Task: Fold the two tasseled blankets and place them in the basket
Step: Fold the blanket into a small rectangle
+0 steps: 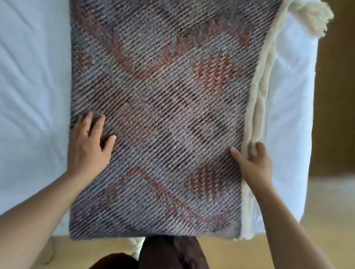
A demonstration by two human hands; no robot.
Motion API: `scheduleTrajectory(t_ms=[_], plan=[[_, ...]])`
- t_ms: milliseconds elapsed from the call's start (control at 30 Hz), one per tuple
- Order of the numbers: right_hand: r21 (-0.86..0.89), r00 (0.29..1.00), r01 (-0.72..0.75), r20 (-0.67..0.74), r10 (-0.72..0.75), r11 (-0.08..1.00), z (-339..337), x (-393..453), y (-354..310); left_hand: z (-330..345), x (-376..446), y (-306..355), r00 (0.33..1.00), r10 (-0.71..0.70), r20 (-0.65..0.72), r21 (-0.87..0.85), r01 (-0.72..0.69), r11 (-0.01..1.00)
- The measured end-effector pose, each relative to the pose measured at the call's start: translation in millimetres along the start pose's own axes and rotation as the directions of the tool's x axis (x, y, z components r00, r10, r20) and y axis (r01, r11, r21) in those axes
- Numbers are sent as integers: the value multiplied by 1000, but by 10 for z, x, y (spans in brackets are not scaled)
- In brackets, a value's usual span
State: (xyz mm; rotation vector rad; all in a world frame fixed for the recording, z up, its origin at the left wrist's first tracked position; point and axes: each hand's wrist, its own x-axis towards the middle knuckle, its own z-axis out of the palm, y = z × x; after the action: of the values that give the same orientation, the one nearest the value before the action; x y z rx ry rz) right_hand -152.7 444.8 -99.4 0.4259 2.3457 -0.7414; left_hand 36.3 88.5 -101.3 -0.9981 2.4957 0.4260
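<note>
Woven blanket (160, 102): grey-blue with rust-red pattern, folded into a rectangle, flat on the white bed (22, 56) — near edge overhanging.
Cream blanket (261, 95): lies under it, showing along the right edge; tassel (316, 15) at far corner.
Left hand (90, 140): open, palm flat on the woven blanket.
Right hand (254, 162): fingers curled, gripping the woven blanket's right edge — thumb on top.
Floor (328, 216): tan, right of bed.
</note>
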Motion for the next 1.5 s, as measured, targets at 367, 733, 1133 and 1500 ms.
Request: scheduleTrajectory(t_ms=[367,733,1133,1500], plan=[[36,977,-178,127,172,983,75,-1424,1511,454,-1572,-669,878,-412,241,-447,478,756],[417,995,-50,97,10,907,-499,-2533,1183,-141,-2135,-918,896,-303,326,-755,439,487],[878,953,-4,148,-263,478,-1537,-1533,-1217,-2249,-672,122,966,-249,73,-983,112,146],[902,936,-150,261,-234,405,-1706,984,-2798,-2561,1700,835,911,-341,232,-969,187,-162]])
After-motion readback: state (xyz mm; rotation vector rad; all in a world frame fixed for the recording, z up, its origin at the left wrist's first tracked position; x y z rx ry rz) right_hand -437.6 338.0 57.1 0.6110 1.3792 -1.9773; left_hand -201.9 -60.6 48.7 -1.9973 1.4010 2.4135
